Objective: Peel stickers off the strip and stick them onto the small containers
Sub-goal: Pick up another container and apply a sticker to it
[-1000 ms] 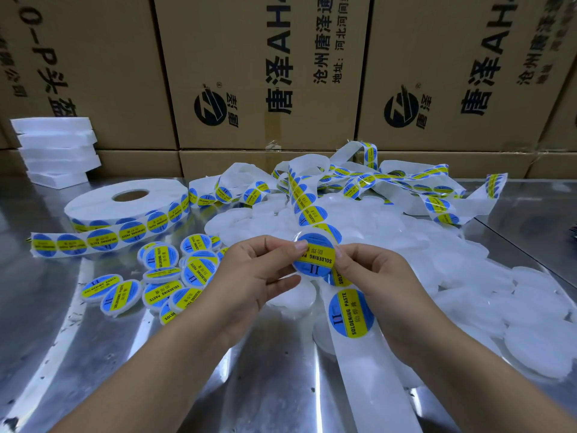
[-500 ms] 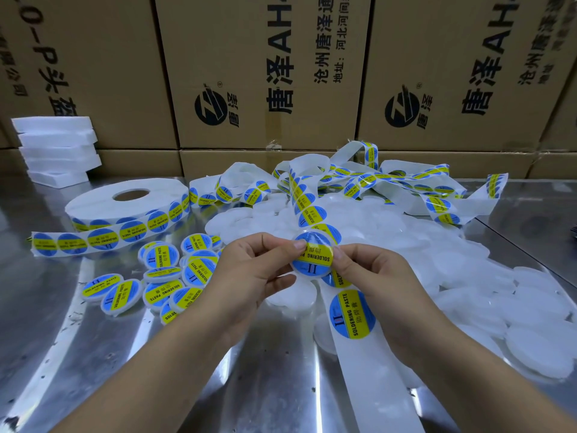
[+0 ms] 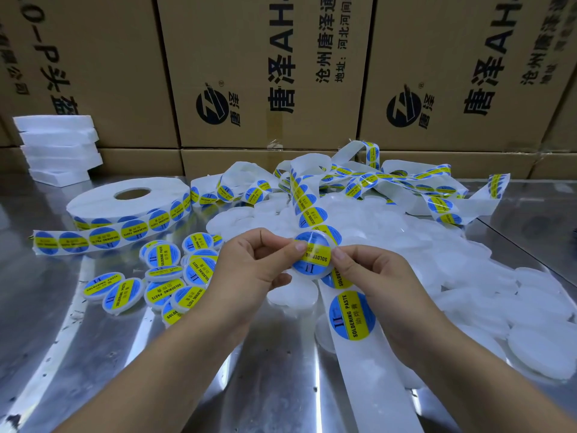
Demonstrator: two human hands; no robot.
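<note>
Head view, item in hand: a small round translucent white plastic container (image 3: pixel 312 274), faced with a round blue sticker crossed by a yellow band (image 3: pixel 313 257), is held above the table, directly between the two sets of fingertips. The left hand (image 3: pixel 259 267) pinches its left rim with thumb and forefinger (image 3: pixel 296 246). The right hand (image 3: pixel 374 276) pinches the right rim likewise, and its remaining fingers are curled. The yellow band runs slantwise from the left fingers to the right. The group of labelled round containers (image 3: pixel 162 276) lies left of the left fingers, so that hand is judged nearer for setting down. The white paper backing strip (image 3: pixel 374 385) runs lengthwise beneath the right fingers, and the next blue-and-yellow sticker (image 3: pixel 351 315) is just below them.
</note>
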